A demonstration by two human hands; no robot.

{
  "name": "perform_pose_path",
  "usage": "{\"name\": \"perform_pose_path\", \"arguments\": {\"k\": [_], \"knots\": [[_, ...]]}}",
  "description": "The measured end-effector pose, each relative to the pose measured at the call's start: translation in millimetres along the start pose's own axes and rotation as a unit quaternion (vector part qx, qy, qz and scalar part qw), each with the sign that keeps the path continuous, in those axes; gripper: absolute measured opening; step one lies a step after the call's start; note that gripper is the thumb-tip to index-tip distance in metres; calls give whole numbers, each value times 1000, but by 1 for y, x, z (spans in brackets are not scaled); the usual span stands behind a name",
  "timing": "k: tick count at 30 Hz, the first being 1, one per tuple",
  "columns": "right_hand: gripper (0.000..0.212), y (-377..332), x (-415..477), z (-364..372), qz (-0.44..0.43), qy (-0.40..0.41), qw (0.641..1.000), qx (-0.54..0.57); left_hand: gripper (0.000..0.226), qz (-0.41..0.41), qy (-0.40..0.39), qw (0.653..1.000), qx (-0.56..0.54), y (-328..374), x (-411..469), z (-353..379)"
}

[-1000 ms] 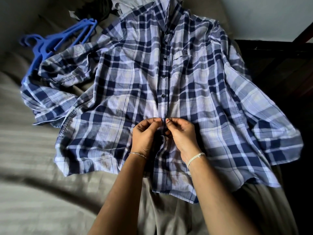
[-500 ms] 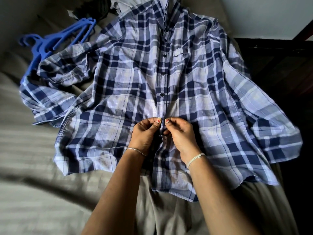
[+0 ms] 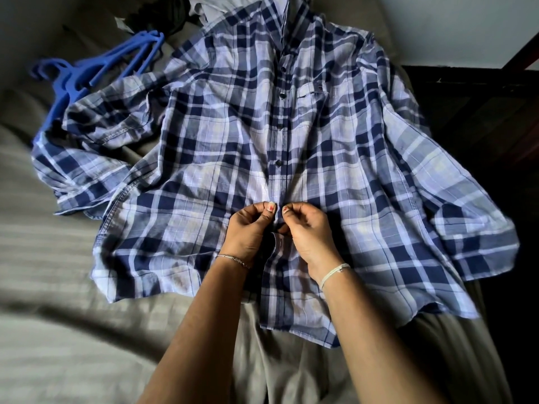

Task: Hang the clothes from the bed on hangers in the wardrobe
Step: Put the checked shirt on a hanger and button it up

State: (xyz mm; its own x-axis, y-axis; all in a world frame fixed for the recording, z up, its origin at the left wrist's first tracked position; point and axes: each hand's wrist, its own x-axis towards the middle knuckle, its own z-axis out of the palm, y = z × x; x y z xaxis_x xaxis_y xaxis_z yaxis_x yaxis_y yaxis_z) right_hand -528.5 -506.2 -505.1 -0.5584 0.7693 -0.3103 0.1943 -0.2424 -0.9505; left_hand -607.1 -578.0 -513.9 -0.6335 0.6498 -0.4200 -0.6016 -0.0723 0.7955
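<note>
A blue and white plaid shirt (image 3: 335,158) lies spread front-up on the bed, collar at the far end, buttoned down most of its front. My left hand (image 3: 248,228) pinches the left edge of the button strip low on the shirt. Directly beside it, my right hand (image 3: 306,231) pinches the right edge, thumbs almost touching. Below my hands the strip hangs open with a buttonhole showing. Blue plastic hangers (image 3: 96,74) lie at the far left, partly under the shirt's left sleeve.
The bed (image 3: 58,287) has a grey striped sheet. More clothes (image 3: 163,16), dark and pale, are piled beyond the collar. A dark wooden frame (image 3: 481,112) runs along the right side, with a pale wall behind it.
Both hands stay at the same spot on the button strip, with only small finger shifts. The shirt and hangers have not moved.
</note>
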Motion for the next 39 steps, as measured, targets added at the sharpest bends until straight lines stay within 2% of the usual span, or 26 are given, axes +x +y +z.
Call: {"name": "perform_pose_path", "arguments": {"k": [5, 11, 13, 16, 18, 24, 29, 35, 39], "knots": [[9, 5, 1, 4, -14, 28, 998, -50, 10, -7, 4, 1000, -8, 2, -2, 3], [15, 0, 2, -3, 26, 0, 998, 49, 11, 43, 13, 997, 57, -5, 1, 3], [17, 2, 2, -2, 11, 1, 999, 33, 10, 56, 18, 994, 88, -6, 1, 3], [7, 7, 1, 1, -13, 7, 1000, 16, 7, 59, 22, 993, 98, -5, -1, 0], [14, 8, 0, 2, -22, 21, 999, 22, 3, 70, 20, 991, 109, -6, -1, -2], [21, 12, 0, 7, -57, 67, 996, 10, 15, 166, 96, 957, 217, -17, -2, 1], [18, 14, 2, 6, -57, 87, 994, 22, 12, 184, 139, 940, 251, -18, -2, 3], [7, 22, 4, 11, -107, 146, 979, -90, 6, 208, 157, 915, 308, -20, -4, 6], [2, 19, 3, 14, -85, 164, 977, -107, 3, 210, 161, 908, 325, -21, -4, 7]]}}
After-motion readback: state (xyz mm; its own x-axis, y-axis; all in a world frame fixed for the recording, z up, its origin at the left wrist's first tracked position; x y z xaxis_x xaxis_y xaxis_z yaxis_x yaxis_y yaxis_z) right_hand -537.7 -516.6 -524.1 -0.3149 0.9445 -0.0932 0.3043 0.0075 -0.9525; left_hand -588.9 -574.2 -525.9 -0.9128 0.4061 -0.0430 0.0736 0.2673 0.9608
